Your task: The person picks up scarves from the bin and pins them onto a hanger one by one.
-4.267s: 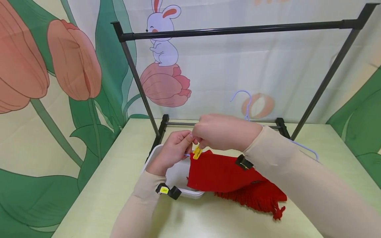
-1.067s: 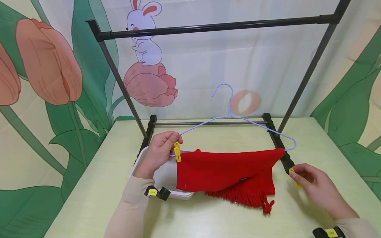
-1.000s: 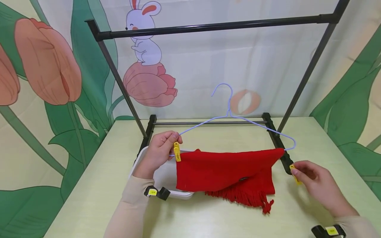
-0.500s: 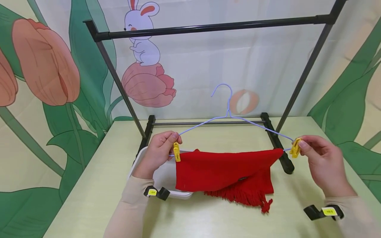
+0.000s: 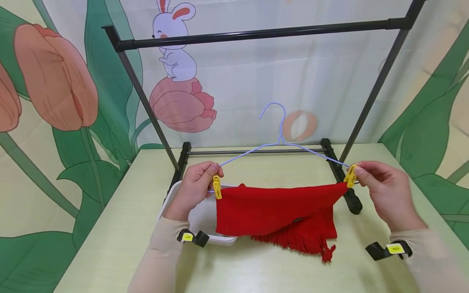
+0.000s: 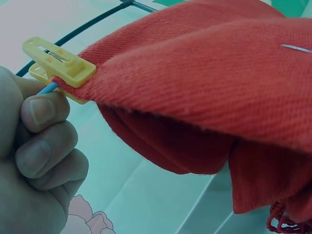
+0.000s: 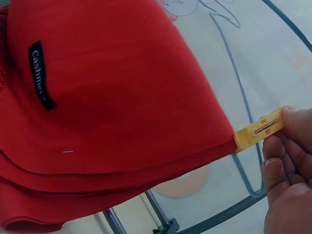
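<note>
A red fringed scarf (image 5: 275, 207) is draped over the bottom bar of a pale blue wire hanger (image 5: 253, 150). My left hand (image 5: 194, 187) grips the hanger's left end, its fingers curled round the wire in the left wrist view. Beside it a yellow clothespin (image 6: 63, 63) clamps the scarf's left corner to the bar. At the right end my right hand (image 5: 388, 191) pinches a second yellow clothespin (image 7: 261, 129) between thumb and fingers. That clothespin's tip meets the scarf's right corner. A black "Cashmere" label (image 7: 41, 75) shows on the cloth.
A black rack (image 5: 264, 36) stands behind the hanger, its feet on the pale table (image 5: 121, 244). Partly behind the scarf and left hand sits a white tray (image 5: 223, 240). A printed cloth (image 5: 234, 93) with tulips and a rabbit hangs at the back.
My right hand has left the left end, then come up from the lower right with a clothespin and moved left onto the scarf's right corner. My left hand still grips the hanger.
</note>
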The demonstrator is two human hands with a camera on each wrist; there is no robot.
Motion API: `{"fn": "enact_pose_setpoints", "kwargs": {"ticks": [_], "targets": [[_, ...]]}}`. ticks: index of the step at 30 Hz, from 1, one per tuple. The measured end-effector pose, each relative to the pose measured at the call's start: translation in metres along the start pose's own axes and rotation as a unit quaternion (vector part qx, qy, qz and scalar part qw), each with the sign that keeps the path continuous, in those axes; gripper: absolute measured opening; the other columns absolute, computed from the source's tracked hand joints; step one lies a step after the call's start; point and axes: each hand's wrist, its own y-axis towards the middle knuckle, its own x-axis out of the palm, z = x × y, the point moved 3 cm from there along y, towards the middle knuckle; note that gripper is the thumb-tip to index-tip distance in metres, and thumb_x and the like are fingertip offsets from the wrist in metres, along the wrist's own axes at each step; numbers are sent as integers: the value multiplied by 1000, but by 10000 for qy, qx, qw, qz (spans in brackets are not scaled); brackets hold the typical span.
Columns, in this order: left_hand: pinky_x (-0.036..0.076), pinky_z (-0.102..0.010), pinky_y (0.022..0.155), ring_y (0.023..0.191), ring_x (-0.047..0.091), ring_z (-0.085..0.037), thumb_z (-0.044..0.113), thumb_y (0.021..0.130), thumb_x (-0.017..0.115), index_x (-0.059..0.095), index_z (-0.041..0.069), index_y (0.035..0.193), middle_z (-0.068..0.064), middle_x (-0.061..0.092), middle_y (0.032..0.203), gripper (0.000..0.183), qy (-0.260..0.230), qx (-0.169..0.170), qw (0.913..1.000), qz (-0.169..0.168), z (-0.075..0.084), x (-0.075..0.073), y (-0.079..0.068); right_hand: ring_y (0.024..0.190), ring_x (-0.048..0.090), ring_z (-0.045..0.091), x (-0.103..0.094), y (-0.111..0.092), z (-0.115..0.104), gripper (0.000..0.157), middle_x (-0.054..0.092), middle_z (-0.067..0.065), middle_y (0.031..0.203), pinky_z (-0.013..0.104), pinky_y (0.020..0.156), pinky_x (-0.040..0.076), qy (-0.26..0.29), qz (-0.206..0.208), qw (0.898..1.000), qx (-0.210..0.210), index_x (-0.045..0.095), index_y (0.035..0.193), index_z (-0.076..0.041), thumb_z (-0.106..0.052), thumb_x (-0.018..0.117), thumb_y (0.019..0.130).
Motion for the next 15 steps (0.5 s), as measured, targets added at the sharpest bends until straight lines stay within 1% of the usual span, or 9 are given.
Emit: {"fn": "enact_pose_setpoints", "kwargs": {"ticks": [3,4,6,10,11,13,15], "targets": [[44,-22,51,55,48,-15,22,115,52,66,-4,105,-3,59,70,30,-33,25,10000,13,-1,0,0,88,64,6,1,-1,3,29,76,-24,99,12,77,53,-385,-46,9992,140,74,132,-4,-18,68,107],[44,-22,51,55,48,-15,21,115,52,66,-4,104,-3,59,70,30,-42,46,10000,17,-1,0,0,89,64,5,0,-1,4,31,75,-27,99,12,78,53,-613,-47,9980,174,74,135,-5,-21,67,108],[44,-22,51,55,48,-15,21,115,52,66,-4,104,-3,59,69,30,-64,91,9999,10,-1,1,0,90,63,5,0,-2,5,35,75,-29,98,12,78,53,-781,-71,9967,232,73,138,-5,-24,67,108],[44,-21,51,53,47,-15,19,115,50,65,-4,104,-2,57,68,30,-82,248,9997,22,0,1,-1,83,61,7,0,-2,8,36,76,-26,92,16,73,51,-624,-126,9977,248,72,136,1,-20,69,107],[44,-21,51,53,47,-15,18,115,50,65,-5,103,-2,57,68,29,-83,312,9995,35,1,1,-1,81,61,7,0,-2,8,34,76,-25,91,16,72,51,-475,-123,9985,251,73,134,1,-18,70,106],[44,-21,51,52,47,-14,16,115,50,65,-5,103,-1,57,67,29,-85,445,9989,79,2,2,-1,79,63,7,0,-3,10,27,77,-21,89,15,71,51,-46,-122,9994,306,78,129,-3,-14,71,105],[45,-21,51,51,47,-14,15,115,49,64,-6,103,0,57,67,29,-83,547,9984,121,2,2,-2,76,65,6,1,-5,12,21,79,-19,89,14,70,52,418,-105,9982,410,82,123,-11,-11,72,104]]}}
